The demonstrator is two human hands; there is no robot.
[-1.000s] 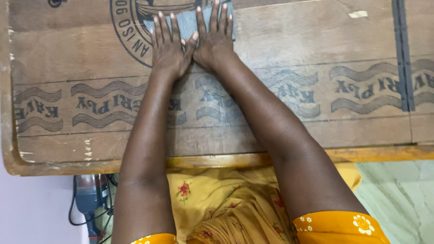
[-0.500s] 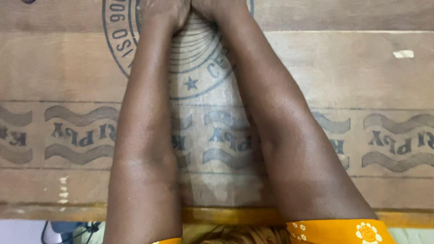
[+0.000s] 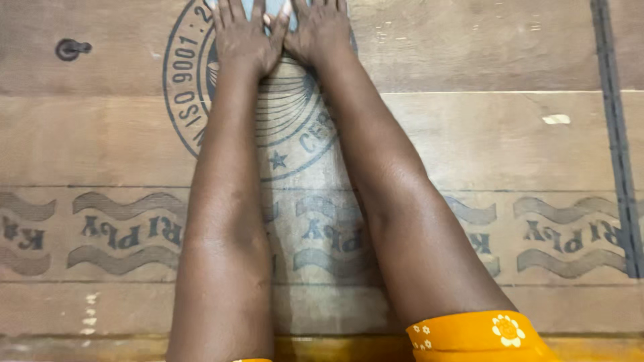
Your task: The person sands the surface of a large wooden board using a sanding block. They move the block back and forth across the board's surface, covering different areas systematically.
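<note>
Together, both hands pressed flat on a grey-blue pad at the plywood board's far edge.

I saw the left hand [image 3: 243, 37] and right hand [image 3: 318, 30] spread, gripping nothing, side by side atop the pad [image 3: 258, 7], equally near; plywood board [image 3: 469, 134] beneath.

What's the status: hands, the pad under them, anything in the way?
Left hand and right hand flat, side by side on grey pad. Pad mostly cut off. Board ahead unobstructed.

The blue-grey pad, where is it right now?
In the head view the blue-grey pad is at the very top edge, left of middle, peeking out under the left hand and right hand pressed flat on the wooden board.
</note>
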